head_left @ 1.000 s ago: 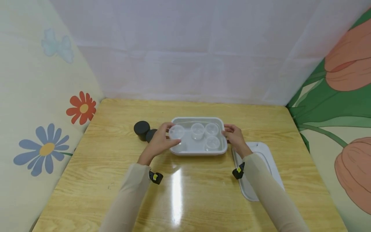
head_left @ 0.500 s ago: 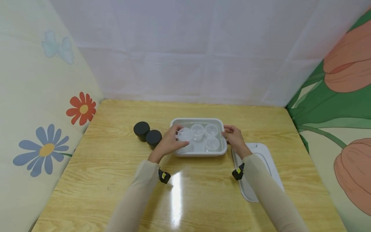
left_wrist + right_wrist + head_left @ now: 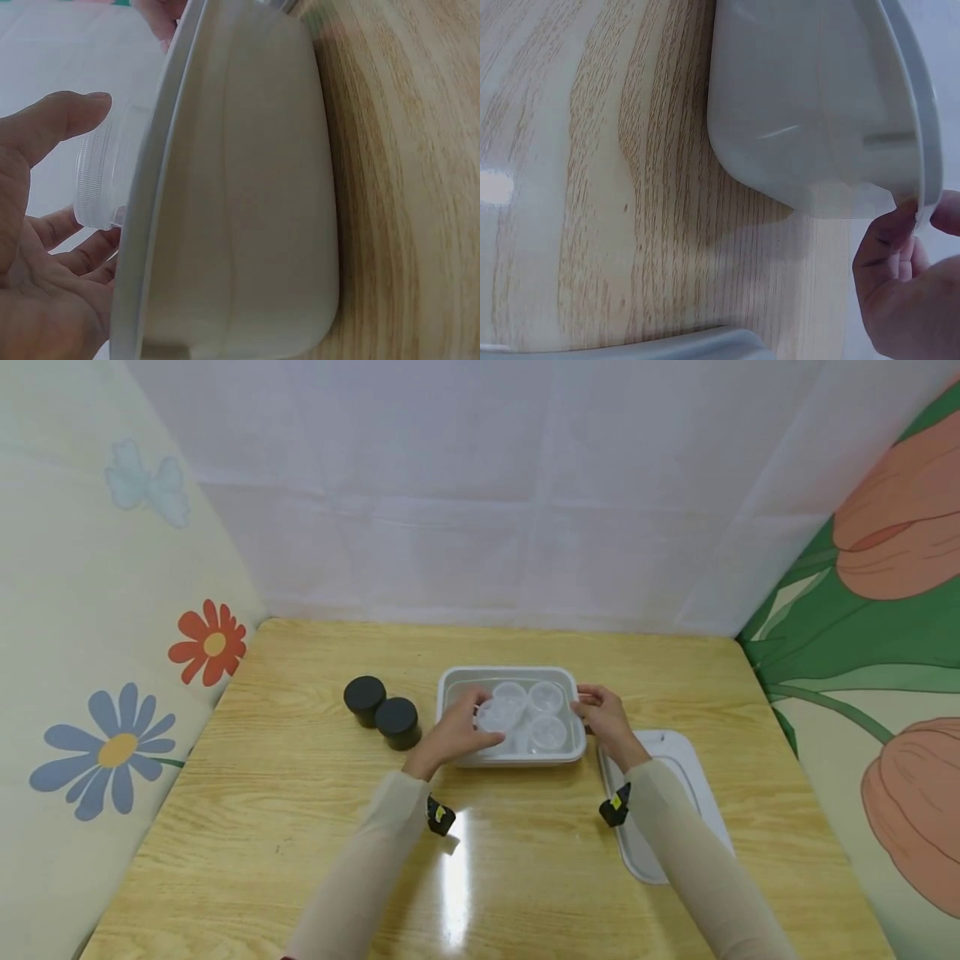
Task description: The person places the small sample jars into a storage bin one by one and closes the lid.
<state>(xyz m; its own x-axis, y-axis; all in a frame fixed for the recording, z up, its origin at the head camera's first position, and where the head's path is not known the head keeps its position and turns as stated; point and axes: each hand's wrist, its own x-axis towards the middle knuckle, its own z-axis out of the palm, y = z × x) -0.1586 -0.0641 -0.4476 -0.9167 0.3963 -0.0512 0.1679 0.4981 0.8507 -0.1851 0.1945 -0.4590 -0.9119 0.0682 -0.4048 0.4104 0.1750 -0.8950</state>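
Observation:
A white rectangular tub [image 3: 516, 760] stands on the wooden table, holding several clear plastic jars, one of them a jar [image 3: 547, 732] at the front right. My left hand [image 3: 454, 730] reaches over the tub's left side and holds another clear jar [image 3: 492, 716] by its ribbed lid [image 3: 91, 184], thumb on the near side and fingers on the far side. The tub's rim hides this jar's lower part in the left wrist view. At the tub's right end, my right hand [image 3: 606, 717] pinches the rim between thumb and fingers, as the right wrist view shows.
Two black-lidded jars, a rear jar [image 3: 364, 695] and a front jar [image 3: 397, 720], stand left of the tub. A white lid [image 3: 670, 760] lies flat at the right, partly under the right forearm. A white cloth [image 3: 480, 527] hangs behind the table.
My left hand has moved right with the clear jar, from the tub's left edge to close beside the other jars. The right hand has stayed at the rim.

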